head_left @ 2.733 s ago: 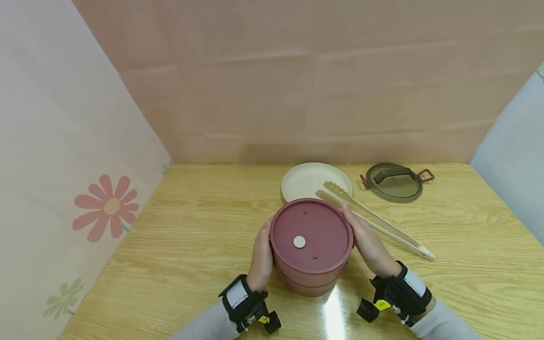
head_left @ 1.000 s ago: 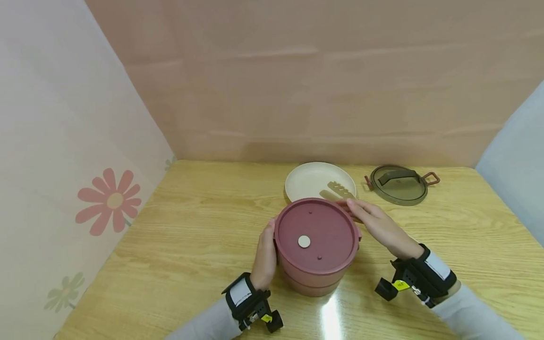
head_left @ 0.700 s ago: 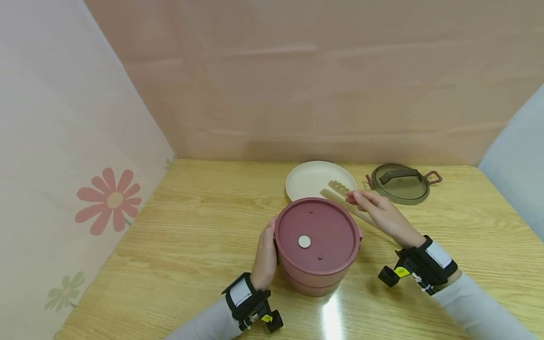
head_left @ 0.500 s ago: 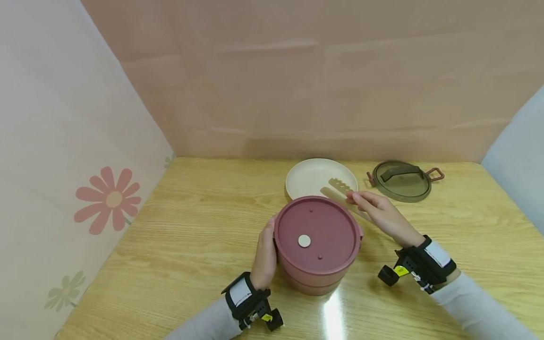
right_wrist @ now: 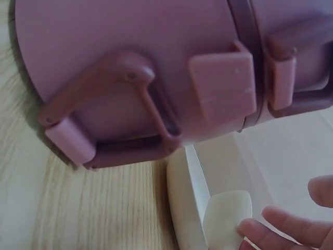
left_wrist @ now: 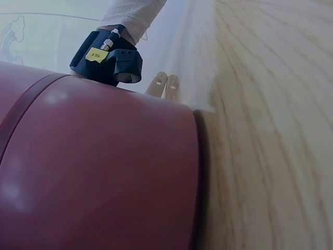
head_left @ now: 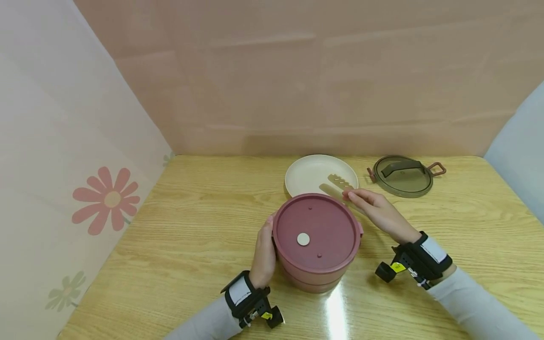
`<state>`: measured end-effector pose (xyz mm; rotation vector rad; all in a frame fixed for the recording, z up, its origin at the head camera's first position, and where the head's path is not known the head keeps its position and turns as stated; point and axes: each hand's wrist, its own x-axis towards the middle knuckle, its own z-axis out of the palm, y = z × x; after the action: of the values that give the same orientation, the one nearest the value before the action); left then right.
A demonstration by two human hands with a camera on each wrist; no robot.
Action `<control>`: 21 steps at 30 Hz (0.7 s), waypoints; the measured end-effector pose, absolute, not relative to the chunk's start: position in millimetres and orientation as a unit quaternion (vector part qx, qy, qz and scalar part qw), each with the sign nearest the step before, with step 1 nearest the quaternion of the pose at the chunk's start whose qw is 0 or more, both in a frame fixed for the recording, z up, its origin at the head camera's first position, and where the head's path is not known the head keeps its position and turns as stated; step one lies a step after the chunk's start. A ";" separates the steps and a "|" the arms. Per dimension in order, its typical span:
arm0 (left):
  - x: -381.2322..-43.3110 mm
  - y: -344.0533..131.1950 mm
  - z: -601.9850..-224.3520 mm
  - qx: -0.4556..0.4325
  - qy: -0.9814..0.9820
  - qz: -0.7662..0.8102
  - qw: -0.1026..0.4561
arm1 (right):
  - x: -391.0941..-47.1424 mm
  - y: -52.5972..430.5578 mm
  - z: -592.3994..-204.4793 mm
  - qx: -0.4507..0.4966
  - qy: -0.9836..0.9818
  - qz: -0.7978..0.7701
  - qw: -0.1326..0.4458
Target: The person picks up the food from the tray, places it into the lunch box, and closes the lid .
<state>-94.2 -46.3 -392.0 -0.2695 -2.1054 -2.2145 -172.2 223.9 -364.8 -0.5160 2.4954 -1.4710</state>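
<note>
A dusty-rose lidded pot [head_left: 315, 233] stands upright at the front middle of the table. My left hand [head_left: 264, 255] rests along its left side, thumb near the rim and the other fingers hidden. In the right wrist view the pot's side [right_wrist: 125, 31] shows hinged loop handles and a clip [right_wrist: 223, 86] sticking out. My right hand [head_left: 382, 215] is off the pot, behind its right rim and over cream tongs [head_left: 331, 190]. Thumb and fingers [right_wrist: 283, 229] are spread apart there, with nothing between them. A fingertip overlaps the tongs' flat tip [right_wrist: 229, 219].
A cream plate [head_left: 312, 172] lies behind the pot, under the tongs' tips. At the back right sits a dark see-through lid [head_left: 403, 182] with a black arched handle and red side loops around it. A flowered panel [head_left: 104, 200] borders the table on the left.
My right hand has let go of the pot's right side and moved back and right, over the tongs. The left hand has stayed at the pot's left side.
</note>
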 end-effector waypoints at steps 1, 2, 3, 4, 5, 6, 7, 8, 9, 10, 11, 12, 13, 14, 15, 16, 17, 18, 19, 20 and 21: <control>-94.2 -46.5 -392.1 -0.088 -0.685 -0.722 0.037 | -172.1 223.8 -364.9 -0.176 0.844 -0.497 0.100; -94.3 -46.6 -392.0 -0.088 -0.685 -0.722 0.037 | -172.2 223.6 -365.1 -0.177 0.845 -0.496 0.098; -94.2 -46.8 -391.9 -0.088 -0.685 -0.722 0.038 | -172.3 223.4 -365.3 -0.178 0.846 -0.493 0.096; -94.2 -47.0 -392.2 -0.089 -0.685 -0.722 0.038 | -172.4 223.2 -365.5 -0.178 0.847 -0.491 0.095; -94.1 -47.2 -392.2 -0.089 -0.685 -0.722 0.039 | -172.5 223.1 -365.5 -0.178 0.849 -0.489 0.093; -94.0 -47.3 -392.2 -0.088 -0.686 -0.722 0.038 | -172.6 222.8 -365.6 -0.179 0.851 -0.486 0.091; -94.0 -47.2 -392.1 -0.088 -0.685 -0.722 0.038 | -172.7 222.7 -365.6 -0.183 0.853 -0.482 0.088; -94.0 -47.1 -391.9 -0.088 -0.685 -0.722 0.038 | -172.8 222.7 -365.6 -0.185 0.855 -0.478 0.083; -93.8 -46.9 -391.7 -0.087 -0.684 -0.723 0.038 | -172.8 222.7 -365.4 -0.188 0.857 -0.474 0.077; -93.7 -46.8 -391.4 -0.086 -0.684 -0.724 0.037 | -172.9 222.7 -365.5 -0.191 0.859 -0.471 0.072; -93.6 -46.5 -390.9 -0.086 -0.683 -0.725 0.037 | -173.0 222.7 -365.4 -0.194 0.860 -0.467 0.065; -93.5 -46.3 -390.7 -0.085 -0.681 -0.726 0.036 | -173.4 222.7 -365.9 -0.197 0.863 -0.462 0.058; -93.5 -46.1 -390.3 -0.085 -0.680 -0.727 0.036 | -173.7 222.5 -365.8 -0.200 0.865 -0.458 0.051; -93.3 -46.0 -390.1 -0.084 -0.680 -0.728 0.035 | -174.1 222.3 -366.3 -0.200 0.866 -0.455 0.045; -93.1 -46.0 -389.9 -0.083 -0.680 -0.728 0.036 | -174.5 222.0 -366.4 -0.202 0.868 -0.453 0.040; -93.3 -46.1 -389.9 -0.084 -0.681 -0.727 0.036 | -175.1 221.7 -367.0 -0.203 0.868 -0.451 0.035; -93.3 -46.1 -389.8 -0.084 -0.681 -0.726 0.035 | -175.8 221.2 -367.9 -0.206 0.870 -0.448 0.029; -93.4 -46.1 -389.8 -0.084 -0.682 -0.725 0.035 | -176.3 220.6 -368.6 -0.208 0.871 -0.445 0.022; -93.3 -46.1 -389.6 -0.084 -0.684 -0.724 0.035 | -176.7 220.0 -369.1 -0.211 0.872 -0.441 0.015; -93.2 -46.2 -389.6 -0.083 -0.686 -0.722 0.035 | -177.3 219.5 -370.3 -0.213 0.873 -0.438 0.007; -93.3 -46.2 -389.4 -0.085 -0.687 -0.720 0.036 | -177.7 218.7 -370.7 -0.217 0.875 -0.433 -0.001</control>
<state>-93.3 -46.2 -389.4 -0.2601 -2.1112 -2.2125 -177.7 218.7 -370.7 -0.6808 2.7497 -1.3616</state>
